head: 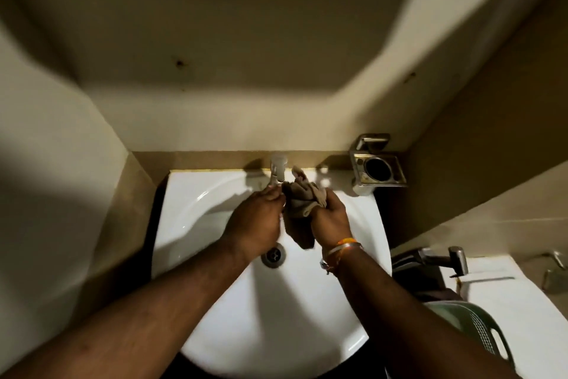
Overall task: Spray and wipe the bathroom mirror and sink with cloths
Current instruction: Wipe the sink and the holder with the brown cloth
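Both bare forearms reach up from the bottom edge over the white sink (215, 302), whose round basin fills the lower middle. Between the hands hangs a brownish cloth (302, 199), bunched just under the tap (278, 169) at the back rim of the basin, with a darker end trailing down toward the drain (273, 254). The right hand (330, 219) has its fingers curled tight around the cloth's right side; an orange thread and a pale bangle (341, 248) circle that wrist. The left hand (255, 222) sits just beside the cloth, its fingers (272, 194) bent close together at the cloth's left edge near the tap's spout; whether they pinch the fabric or only touch it cannot be told. Right of the tap, a metal holder (379, 168) with a round dark opening is fixed at the wall corner. Further right and lower, a chrome hand sprayer (445, 259) rests by a white surface, with a green plastic basket (473, 329) below it. Beige wall rises behind the sink.
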